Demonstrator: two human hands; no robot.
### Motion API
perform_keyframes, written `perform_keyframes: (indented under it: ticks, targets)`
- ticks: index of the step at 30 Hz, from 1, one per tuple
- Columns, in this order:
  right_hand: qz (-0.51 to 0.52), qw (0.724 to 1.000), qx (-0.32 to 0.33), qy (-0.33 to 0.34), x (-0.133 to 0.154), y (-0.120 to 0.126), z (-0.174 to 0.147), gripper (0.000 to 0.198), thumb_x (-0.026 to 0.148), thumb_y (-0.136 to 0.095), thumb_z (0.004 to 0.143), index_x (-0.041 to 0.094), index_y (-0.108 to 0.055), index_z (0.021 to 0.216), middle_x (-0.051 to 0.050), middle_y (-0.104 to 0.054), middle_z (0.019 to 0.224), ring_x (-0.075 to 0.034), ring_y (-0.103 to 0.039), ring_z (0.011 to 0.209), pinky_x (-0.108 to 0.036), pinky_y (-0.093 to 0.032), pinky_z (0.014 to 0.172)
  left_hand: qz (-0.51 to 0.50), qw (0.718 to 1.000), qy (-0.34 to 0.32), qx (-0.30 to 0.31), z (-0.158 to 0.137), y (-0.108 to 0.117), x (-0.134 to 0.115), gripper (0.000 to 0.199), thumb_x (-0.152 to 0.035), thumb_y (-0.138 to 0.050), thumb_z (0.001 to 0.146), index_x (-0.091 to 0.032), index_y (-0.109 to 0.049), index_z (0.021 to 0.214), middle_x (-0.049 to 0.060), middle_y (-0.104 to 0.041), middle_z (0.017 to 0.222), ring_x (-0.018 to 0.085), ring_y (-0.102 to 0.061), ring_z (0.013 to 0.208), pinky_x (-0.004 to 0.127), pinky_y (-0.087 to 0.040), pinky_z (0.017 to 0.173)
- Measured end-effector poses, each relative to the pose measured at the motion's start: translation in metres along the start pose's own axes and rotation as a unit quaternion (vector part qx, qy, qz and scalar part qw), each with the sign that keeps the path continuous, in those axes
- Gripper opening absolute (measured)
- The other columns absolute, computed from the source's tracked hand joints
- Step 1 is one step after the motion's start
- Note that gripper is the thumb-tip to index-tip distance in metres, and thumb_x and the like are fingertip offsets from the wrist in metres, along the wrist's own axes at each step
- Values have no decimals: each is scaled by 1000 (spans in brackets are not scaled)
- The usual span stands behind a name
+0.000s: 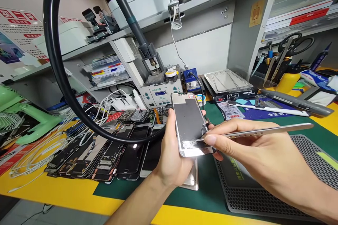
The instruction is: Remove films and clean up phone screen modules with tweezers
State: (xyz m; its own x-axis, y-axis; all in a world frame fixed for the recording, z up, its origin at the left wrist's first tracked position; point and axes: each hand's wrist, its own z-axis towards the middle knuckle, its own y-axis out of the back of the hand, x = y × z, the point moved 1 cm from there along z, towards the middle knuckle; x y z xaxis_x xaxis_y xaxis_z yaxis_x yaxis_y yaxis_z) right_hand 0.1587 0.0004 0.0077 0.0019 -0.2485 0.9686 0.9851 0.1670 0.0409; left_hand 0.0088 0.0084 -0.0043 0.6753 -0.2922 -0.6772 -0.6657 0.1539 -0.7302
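My left hand (170,158) is closed around the edges of a phone screen assembly (187,117), raised above the green mat and tilted, with its dark backing plate towards me. Silver tweezers (274,130) with a row of holes are pinched in my right hand (256,151). Their tips reach the lower part of the screen, near a bright strip and a flex cable; whether they grip anything there is too small to tell. Below the left hand, a silver metal-edged piece (194,179) lies partly hidden on the mat.
A black hose (52,59) loops across the left, close to my left hand. Phones and screen parts (105,153) lie in rows beside white cables (34,158). Behind stand a rework station (161,93) and heating plate (229,84). A perforated black pad (232,197) lies under my right hand.
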Motion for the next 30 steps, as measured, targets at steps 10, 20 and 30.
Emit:
perform_keyframes:
  ticks: [10,20,30]
  targets:
    - [29,999,10,-15,-1,2,4,21,41,-84,76,22,-78,70,-1,-72,62,-12,-62,55,-16,-51,51,5,1000,-9,6,0,0,0,62,-60,-31,100,-16,-73,113,8,-69,87,19,-65,72,26,-53,55]
    - [39,999,16,-33,0,2,1,21,41,-87,72,21,-79,71,-2,-72,63,-14,-63,56,-18,-52,50,7,1000,-1,-4,-1,1,0,62,-62,-32,99,-18,-74,111,8,-69,85,19,-64,70,27,-52,53]
    - [37,999,24,-29,-4,3,3,22,41,-84,77,21,-78,71,-2,-71,63,-14,-62,58,-20,-51,53,22,1000,-7,14,0,1,-1,62,-61,-29,100,-17,-73,103,8,-68,84,21,-65,73,32,-56,60]
